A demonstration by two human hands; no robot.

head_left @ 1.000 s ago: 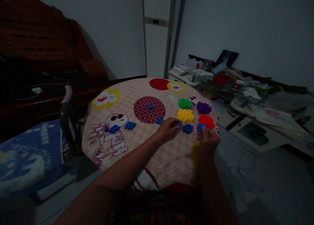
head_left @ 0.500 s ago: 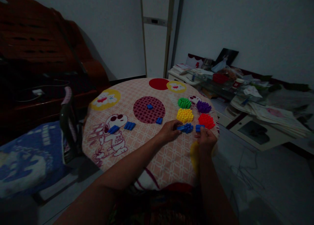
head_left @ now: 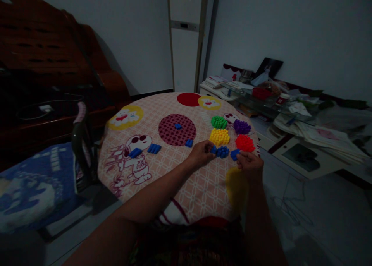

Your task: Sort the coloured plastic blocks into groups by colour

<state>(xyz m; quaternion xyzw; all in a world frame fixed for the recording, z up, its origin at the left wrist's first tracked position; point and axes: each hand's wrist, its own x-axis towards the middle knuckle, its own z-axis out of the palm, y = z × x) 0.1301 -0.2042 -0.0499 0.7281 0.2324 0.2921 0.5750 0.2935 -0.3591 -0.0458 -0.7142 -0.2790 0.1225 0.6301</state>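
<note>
My left hand (head_left: 200, 153) is closed, its fingertips pinching a small blue plastic piece (head_left: 213, 150) beside a pile of blue pieces (head_left: 223, 152). To the right of that pile, my right hand (head_left: 251, 162) is closed on a flat blue plastic block (head_left: 235, 154), held by its right edge. Fine detail of the pieces is too dark to make out. Just behind the hands are piles of yellow pieces (head_left: 220, 137) and red pieces (head_left: 245, 143). Farther back sit green pieces (head_left: 219, 122) and purple pieces (head_left: 242, 127).
Two ridged blue blocks (head_left: 154, 148) lie on the left of the round cloth-covered table (head_left: 174, 181). Smaller blue pieces (head_left: 188, 142) rest on the dark red circle. A chair (head_left: 80, 142) stands at left; a cluttered cabinet (head_left: 261, 91) runs along the right wall.
My right hand has shifted slightly right and down, and the blue block in it has turned to a tilted angle. My left hand has barely moved; the blue piece at its fingertips has changed angle.
</note>
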